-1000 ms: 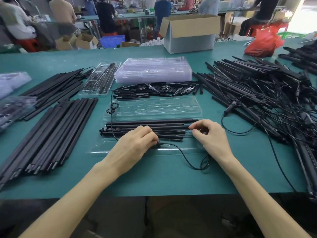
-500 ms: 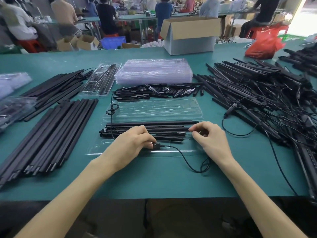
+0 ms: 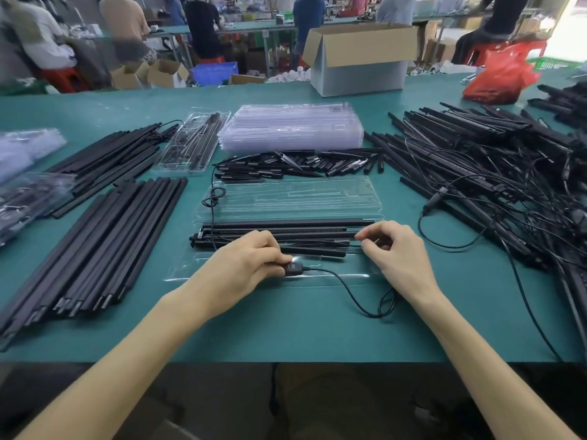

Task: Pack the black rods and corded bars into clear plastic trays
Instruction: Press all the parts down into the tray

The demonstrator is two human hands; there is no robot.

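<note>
While left hand (image 3: 241, 265) pinches controller (image 3: 293, 268), right hand (image 3: 398, 254) cord (image 3: 346, 282) | tray (image 3: 197, 271): black rods (image 3: 286, 223)

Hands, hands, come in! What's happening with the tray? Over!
Left hand pinches the controller over the tray. Right hand pinches the cord beside the rods. Slack cord loops off the tray's front edge.

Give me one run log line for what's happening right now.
phase: packing | left hand: pinches inline switch | right hand: pinches cord | bars: lying in clear tray
</note>
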